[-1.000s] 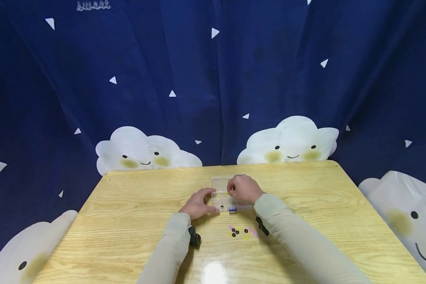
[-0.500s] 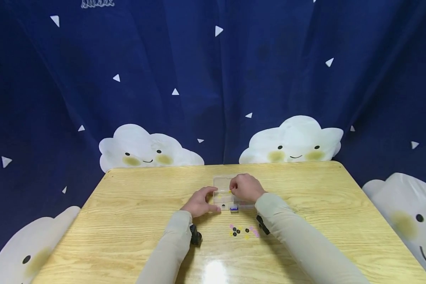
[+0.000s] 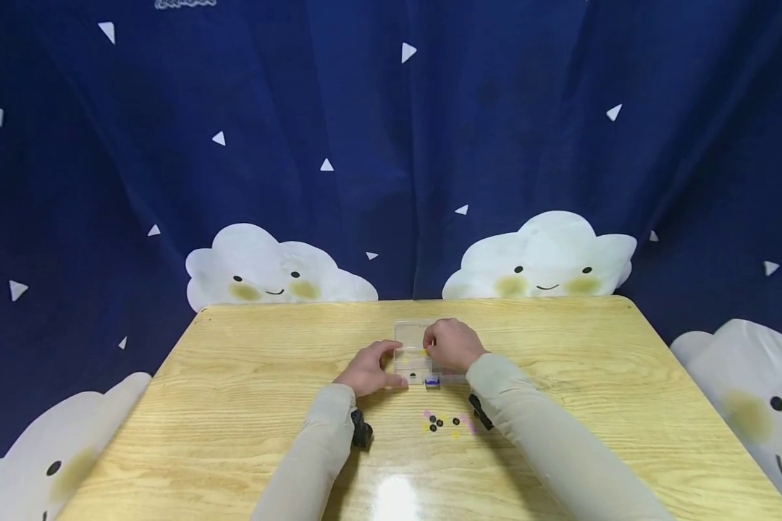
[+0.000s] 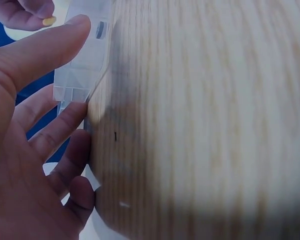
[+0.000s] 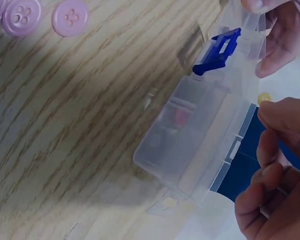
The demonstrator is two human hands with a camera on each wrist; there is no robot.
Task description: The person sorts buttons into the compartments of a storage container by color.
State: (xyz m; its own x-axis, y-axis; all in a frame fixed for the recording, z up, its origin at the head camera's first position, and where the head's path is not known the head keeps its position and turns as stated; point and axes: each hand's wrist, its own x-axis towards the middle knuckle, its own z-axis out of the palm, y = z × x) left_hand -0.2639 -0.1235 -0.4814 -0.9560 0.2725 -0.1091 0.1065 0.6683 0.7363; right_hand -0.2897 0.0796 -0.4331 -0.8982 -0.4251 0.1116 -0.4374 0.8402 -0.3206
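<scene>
Head view: your right hand (image 3: 452,344) is pinching a yellow button (image 5: 264,97) at the far side of the clear box (image 3: 420,370); left hand (image 3: 366,370) is gripping its left end.

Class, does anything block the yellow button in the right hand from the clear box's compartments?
Nothing visible does: the lid of the clear box is open, the right hand pinches the yellow button by it, and the left hand is at its left end.
</scene>
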